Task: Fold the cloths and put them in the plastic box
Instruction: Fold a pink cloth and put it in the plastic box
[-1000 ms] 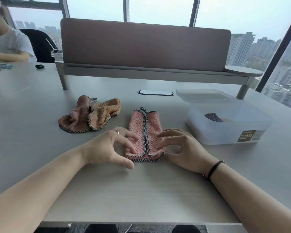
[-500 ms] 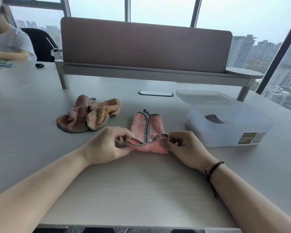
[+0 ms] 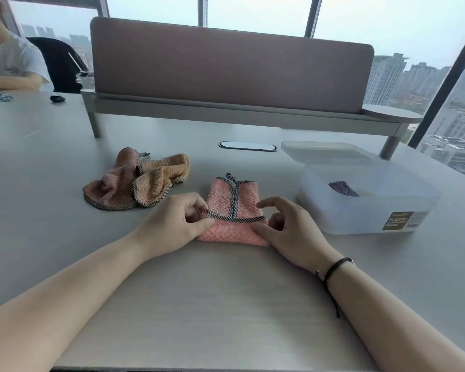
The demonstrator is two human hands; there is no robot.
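Note:
A pink cloth [image 3: 234, 202] with checked trim lies folded in a narrow strip at the table's middle. Its near end is turned up and over, away from me. My left hand [image 3: 172, 224] pinches the left corner of that turned edge. The right corner is pinched by my right hand [image 3: 287, 232], whose index finger is raised. Left of the pink cloth sits a crumpled heap of an orange and a pink-brown cloth [image 3: 134, 183]. The open clear plastic box [image 3: 360, 210] stands to the right, with a folded purple cloth [image 3: 342, 189] inside.
The box's lid [image 3: 325, 151] lies behind the box. A padded desk divider [image 3: 226, 71] on legs crosses the back of the table, with an oval cable port [image 3: 247, 146] in front of it. Another person [image 3: 8, 60] sits at the far left.
Both hands have lifted the pink cloth's near end off the table and carried it away from me, folding the strip over itself.

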